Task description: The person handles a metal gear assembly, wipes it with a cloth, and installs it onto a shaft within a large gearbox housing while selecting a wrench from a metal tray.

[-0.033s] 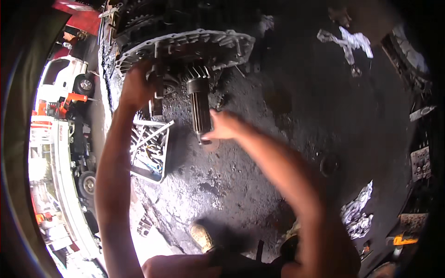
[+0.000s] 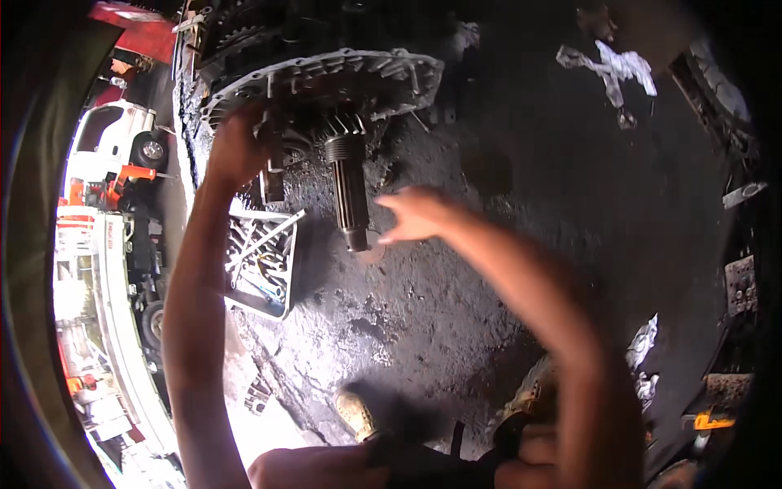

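A splined metal shaft [image 2: 350,191] with a threaded collar and a helical gear [image 2: 345,124] at its top juts toward me from a gearbox housing [image 2: 350,55]. My right hand [image 2: 411,213] is open just right of the shaft's lower end, thumb and fingers apart, a small gap between them and the metal. At the housing's left side my left hand [image 2: 236,153] is curled in shadow, its fingertips hidden; what it grips there is too dark to make out. Between that hand and the splined shaft, a shorter metal part [image 2: 272,186] points downward.
A tray [image 2: 291,277] of wrenches sits on the oily floor [image 2: 423,326] below my left hand. Crumpled rags [image 2: 627,65] lie at the far right. Metal blocks [image 2: 740,285] line the right edge. Beyond the left floor edge stands a white truck [image 2: 106,151]. My boot [image 2: 355,414] is below.
My right hand has drawn away from the splined shaft to the right, opening a gap. My left hand stays at the housing.
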`<state>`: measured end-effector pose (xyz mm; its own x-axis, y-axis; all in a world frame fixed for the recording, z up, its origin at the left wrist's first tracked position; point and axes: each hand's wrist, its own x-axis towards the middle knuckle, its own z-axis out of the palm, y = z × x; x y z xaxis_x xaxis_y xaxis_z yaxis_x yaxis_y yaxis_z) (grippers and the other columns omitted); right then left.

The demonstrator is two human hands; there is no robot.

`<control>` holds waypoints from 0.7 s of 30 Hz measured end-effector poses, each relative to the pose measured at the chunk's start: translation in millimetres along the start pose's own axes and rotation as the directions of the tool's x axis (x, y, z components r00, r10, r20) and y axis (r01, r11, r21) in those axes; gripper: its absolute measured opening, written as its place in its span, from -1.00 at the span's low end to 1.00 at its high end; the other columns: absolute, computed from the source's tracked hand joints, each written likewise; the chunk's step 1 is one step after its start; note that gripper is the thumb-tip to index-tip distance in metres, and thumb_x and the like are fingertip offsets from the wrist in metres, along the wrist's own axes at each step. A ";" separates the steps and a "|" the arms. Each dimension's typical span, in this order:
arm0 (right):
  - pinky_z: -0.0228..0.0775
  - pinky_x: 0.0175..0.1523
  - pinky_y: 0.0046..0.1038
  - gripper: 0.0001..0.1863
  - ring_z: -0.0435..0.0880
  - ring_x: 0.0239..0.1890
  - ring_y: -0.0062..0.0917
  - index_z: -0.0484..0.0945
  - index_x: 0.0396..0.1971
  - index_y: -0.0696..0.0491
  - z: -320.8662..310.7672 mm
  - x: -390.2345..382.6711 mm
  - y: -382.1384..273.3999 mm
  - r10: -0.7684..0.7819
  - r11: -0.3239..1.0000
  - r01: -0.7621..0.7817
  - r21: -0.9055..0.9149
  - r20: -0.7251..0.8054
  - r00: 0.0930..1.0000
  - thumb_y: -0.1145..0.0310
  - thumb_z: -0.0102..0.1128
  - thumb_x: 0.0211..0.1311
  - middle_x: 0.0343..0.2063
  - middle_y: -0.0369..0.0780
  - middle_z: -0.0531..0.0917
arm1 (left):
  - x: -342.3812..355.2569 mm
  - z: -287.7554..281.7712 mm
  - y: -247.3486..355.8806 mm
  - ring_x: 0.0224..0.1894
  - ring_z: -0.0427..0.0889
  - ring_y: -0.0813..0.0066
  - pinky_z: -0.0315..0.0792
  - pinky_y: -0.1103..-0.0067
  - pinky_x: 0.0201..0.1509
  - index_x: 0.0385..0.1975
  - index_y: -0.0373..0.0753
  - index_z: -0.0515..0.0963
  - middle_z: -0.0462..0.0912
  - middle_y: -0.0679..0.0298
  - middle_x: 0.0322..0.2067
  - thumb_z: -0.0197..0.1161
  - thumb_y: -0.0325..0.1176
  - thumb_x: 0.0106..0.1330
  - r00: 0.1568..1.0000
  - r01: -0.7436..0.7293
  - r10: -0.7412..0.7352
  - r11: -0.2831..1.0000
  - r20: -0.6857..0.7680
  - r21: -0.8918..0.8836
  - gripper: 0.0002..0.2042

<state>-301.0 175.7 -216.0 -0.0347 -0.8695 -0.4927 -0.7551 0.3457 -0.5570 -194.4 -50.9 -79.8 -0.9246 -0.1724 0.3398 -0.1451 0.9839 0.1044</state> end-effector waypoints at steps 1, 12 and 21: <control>0.45 0.07 -0.24 -0.25 0.55 0.02 -0.22 0.35 0.21 -0.01 1.0 -22.7 38.1 -0.138 0.990 0.137 -0.017 -0.082 0.987 0.03 0.38 0.02 -0.03 0.02 0.53 | 9.3 -1.0 0.2 -0.17 0.57 -0.05 0.43 0.24 -0.04 -0.15 -0.25 0.58 0.62 -0.04 -0.24 0.16 -0.46 0.15 0.999 -0.028 0.025 0.996 0.035 0.085 -0.74; 0.41 -0.12 -0.53 -0.59 0.57 -0.27 -0.62 0.51 -0.05 0.10 69.9 -277.9 199.9 0.378 0.792 -0.122 0.599 -0.322 0.868 0.43 0.34 0.06 -0.31 -0.29 0.61 | 48.7 9.1 -12.9 -0.15 0.60 0.13 0.46 0.37 -0.06 -0.20 -0.18 0.61 0.58 0.07 -0.25 0.18 -0.41 0.17 0.882 -0.093 -0.050 0.956 0.469 0.278 -0.79; 0.44 -0.05 -0.51 -0.62 0.63 -0.22 -0.60 0.50 -0.03 0.08 129.7 -349.5 214.6 0.441 0.619 -0.205 0.759 -0.119 0.890 0.44 0.30 0.11 -0.34 -0.27 0.65 | 58.9 19.0 1.6 -0.01 0.56 0.14 0.41 0.36 0.11 -0.18 -0.15 0.62 0.60 0.05 -0.14 0.15 -0.40 0.18 0.772 -0.048 -0.271 0.877 0.574 0.478 -0.77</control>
<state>-366.0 599.5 -250.1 -0.4419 -0.6633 -0.6039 0.0365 0.6594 -0.7509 -255.7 -58.6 -77.4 -0.8772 -0.3726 -0.3027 -0.2514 0.8937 -0.3717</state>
